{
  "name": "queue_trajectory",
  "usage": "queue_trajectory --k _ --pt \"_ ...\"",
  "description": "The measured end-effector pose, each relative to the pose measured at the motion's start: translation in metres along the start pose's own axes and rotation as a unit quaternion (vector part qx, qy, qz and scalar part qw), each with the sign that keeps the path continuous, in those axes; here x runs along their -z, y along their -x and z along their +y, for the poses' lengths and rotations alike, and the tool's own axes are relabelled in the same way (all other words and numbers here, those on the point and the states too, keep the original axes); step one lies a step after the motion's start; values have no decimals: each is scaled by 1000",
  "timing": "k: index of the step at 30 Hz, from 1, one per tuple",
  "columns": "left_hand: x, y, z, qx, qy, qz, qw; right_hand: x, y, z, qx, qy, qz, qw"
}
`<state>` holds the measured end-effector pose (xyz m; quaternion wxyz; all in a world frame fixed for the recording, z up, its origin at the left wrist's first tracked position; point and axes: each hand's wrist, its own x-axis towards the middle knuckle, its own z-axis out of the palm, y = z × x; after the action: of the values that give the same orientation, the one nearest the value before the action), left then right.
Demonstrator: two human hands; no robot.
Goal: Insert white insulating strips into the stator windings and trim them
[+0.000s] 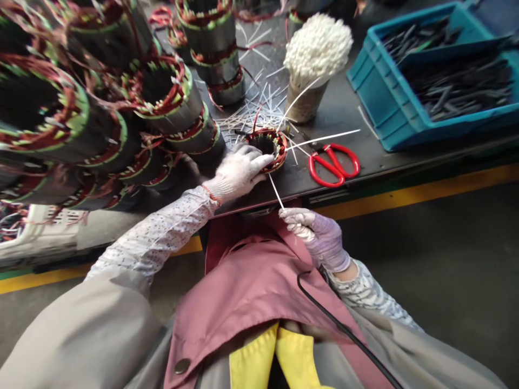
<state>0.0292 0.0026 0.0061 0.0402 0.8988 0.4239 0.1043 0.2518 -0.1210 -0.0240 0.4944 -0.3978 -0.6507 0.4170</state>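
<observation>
In the head view, a small wire-wound stator (280, 141) sits near the front edge of the tabletop (292, 181), its open end up and its axis roughly upright. The left hand (242, 168) lies over its rim, though whether it grips I cannot tell; the right hand (318, 232) pinches a white cord (276, 190) slanting from the rim toward the person, red-handled scissors (335, 163) nearby.
</observation>
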Motion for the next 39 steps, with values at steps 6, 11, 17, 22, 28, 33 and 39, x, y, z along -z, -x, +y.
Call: queue_trajectory --k 6,11,17,22,28,33,39 --pt "0 -1 -3 4 21 9 1000 -9 -15 8 -31 23 32 999" --pt "-10 7 -3 50 129 104 985 -31 -60 40 36 6 81 996" --pt "-28 14 5 58 200 244 947 -34 -75 31 44 52 117 991" --pt "-31 9 3 -28 168 311 935 -25 -81 9 126 173 88 973" --pt "-32 8 -4 -52 215 315 923 -25 -101 24 107 243 68 962" --pt "-32 10 -10 -35 248 270 930 -24 -97 16 127 224 42 965" --pt "-31 10 -13 -43 242 266 932 -25 -109 25 104 285 33 952"
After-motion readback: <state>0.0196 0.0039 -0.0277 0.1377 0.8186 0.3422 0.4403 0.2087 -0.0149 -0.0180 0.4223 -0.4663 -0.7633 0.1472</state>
